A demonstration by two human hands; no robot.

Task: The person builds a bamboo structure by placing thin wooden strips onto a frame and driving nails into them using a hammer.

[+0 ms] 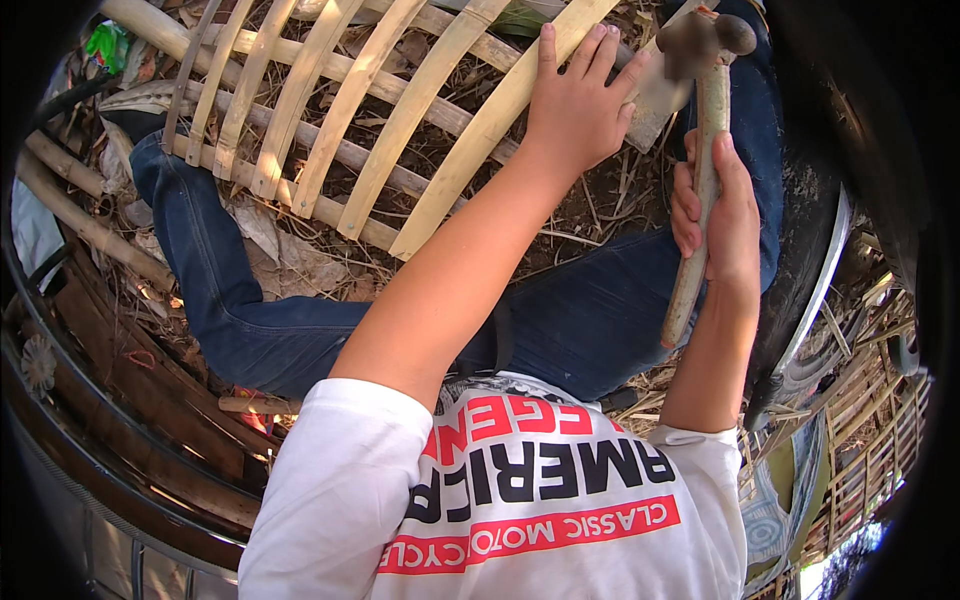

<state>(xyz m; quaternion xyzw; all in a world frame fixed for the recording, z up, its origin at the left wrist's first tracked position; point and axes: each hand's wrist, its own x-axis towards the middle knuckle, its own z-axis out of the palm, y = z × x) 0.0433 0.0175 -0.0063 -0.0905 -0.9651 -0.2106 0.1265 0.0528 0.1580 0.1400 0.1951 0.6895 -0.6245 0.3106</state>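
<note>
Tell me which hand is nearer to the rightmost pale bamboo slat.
Left. The left hand has its fingers on the bamboo slat, toward its upper end; the right hand is apart from it, farther right, gripping the hammer by its handle.

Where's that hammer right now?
In the head view's upper right, the hammer is gripped in the right hand, just right of the left hand, which rests on a pale slat.
</note>
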